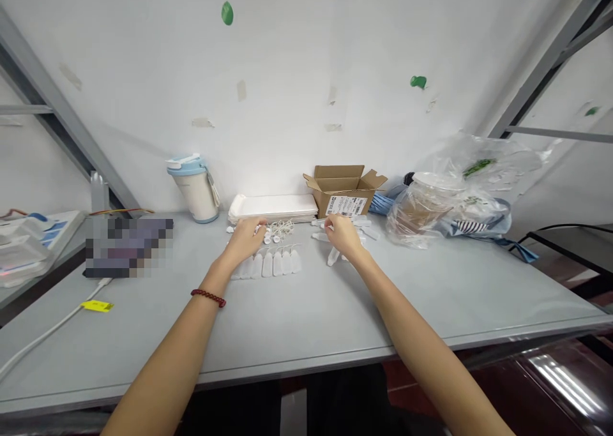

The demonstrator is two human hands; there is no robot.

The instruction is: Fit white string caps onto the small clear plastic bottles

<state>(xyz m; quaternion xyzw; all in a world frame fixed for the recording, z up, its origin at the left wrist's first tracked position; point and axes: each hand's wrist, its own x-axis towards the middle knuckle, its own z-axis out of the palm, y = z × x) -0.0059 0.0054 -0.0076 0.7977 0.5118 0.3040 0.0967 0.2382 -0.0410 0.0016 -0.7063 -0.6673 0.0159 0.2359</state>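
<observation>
My left hand (246,239) is closed, its fingertips curled together over a pile of small white round pieces with thin cords (281,230). Whatever it pinches is hidden. Just below it lies a row of several flat, translucent white rounded pieces (267,265), side by side, with thin ends pointing away from me. My right hand (343,233) is closed too, fingertips pinched over a loose heap of translucent plastic pieces (334,255). I cannot make out what is between those fingers. More such pieces show to the right of that hand.
Behind my hands are a stack of white flat packs (278,206) and an open cardboard box (345,200). A cup with a blue lid (195,190) stands left, beyond a blurred-out object (127,248) with a white cable (57,326). Plastic bags with a container (421,209) sit right.
</observation>
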